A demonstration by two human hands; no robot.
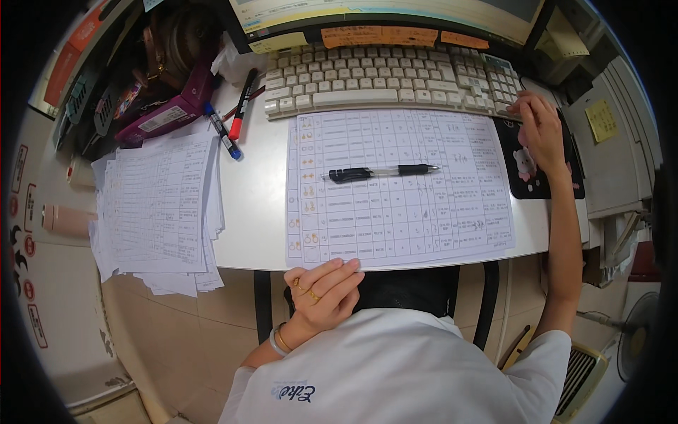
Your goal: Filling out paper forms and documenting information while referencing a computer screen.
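A printed table sheet (399, 191) lies on the white desk (254, 198) in front of a beige keyboard (388, 78). A black pen (378, 172) rests across the sheet. My left hand (321, 290), with rings and a bracelet, rests at the sheet's near edge, its fingertips touching the paper. My right hand (540, 131) reaches to the keyboard's right end, fingers on the number keys, above a black mouse pad (533, 169).
A stack of printed sheets (159, 212) lies on the left of the desk. Beside it are a blue marker (223, 132), a red marker (242, 104) and a magenta box (166, 116). A monitor (388, 18) stands behind the keyboard. A fan (635, 339) is at the lower right.
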